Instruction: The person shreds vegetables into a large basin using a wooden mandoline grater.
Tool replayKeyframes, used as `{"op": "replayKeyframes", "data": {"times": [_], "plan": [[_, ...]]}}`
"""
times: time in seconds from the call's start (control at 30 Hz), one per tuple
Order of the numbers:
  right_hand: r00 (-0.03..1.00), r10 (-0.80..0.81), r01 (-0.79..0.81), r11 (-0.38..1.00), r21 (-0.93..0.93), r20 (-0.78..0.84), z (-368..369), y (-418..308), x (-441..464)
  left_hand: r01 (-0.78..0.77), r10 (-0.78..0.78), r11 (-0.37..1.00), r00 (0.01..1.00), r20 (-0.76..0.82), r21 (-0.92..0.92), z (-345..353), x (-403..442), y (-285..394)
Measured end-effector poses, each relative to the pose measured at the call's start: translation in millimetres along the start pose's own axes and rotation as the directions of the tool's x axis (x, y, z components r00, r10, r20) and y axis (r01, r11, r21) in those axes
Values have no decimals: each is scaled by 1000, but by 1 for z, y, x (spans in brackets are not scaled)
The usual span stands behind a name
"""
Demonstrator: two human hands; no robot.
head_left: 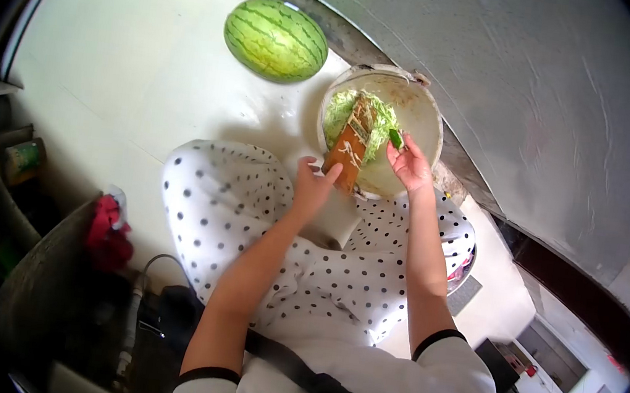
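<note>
A wooden grater board (349, 148) leans inside a round pale tub (433, 128), its lower end at the tub's near rim. Shredded pale green vegetable (339, 111) lies in the tub around the board, and some shreds stick to the board. My left hand (316, 185) is at the board's lower end, thumb against its edge and fingers curled beside it. To the right of the board, my right hand (410, 164) holds a small green vegetable piece (396, 139) between its fingertips, over the tub.
A large striped watermelon (276, 40) lies on the pale floor (131, 47) beyond the tub. A grey wall or panel (524, 103) rises at the right. Dark containers and a red cloth (108, 232) are at the left. Polka-dot fabric covers my knees below the tub.
</note>
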State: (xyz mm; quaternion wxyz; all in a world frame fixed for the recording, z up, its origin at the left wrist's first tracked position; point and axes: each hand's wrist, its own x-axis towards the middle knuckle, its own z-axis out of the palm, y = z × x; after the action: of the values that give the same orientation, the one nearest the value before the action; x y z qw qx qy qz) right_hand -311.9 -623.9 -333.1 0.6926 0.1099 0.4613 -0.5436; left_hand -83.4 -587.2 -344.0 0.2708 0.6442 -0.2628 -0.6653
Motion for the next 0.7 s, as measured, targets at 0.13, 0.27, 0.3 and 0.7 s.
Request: {"op": "replayKeyframes", "data": {"times": [0.13,0.27,0.3,0.7], "plan": [[986,-124,143,970,-195,109,3,-1,-32,-327,362,915,924,-122,237,-13,-12,8],[982,-176,187,961,-203,72,-37,-6,-27,-541,578,799,811,-88,262,-9,-29,20],[969,-162,191,970,-149,185,-66,-11,-6,-637,678,703,734,-29,317,-7,3,-9],[991,-92,95,995,26,-99,-89,-41,66,-668,796,556,600,-85,494,-158,-97,190]]}}
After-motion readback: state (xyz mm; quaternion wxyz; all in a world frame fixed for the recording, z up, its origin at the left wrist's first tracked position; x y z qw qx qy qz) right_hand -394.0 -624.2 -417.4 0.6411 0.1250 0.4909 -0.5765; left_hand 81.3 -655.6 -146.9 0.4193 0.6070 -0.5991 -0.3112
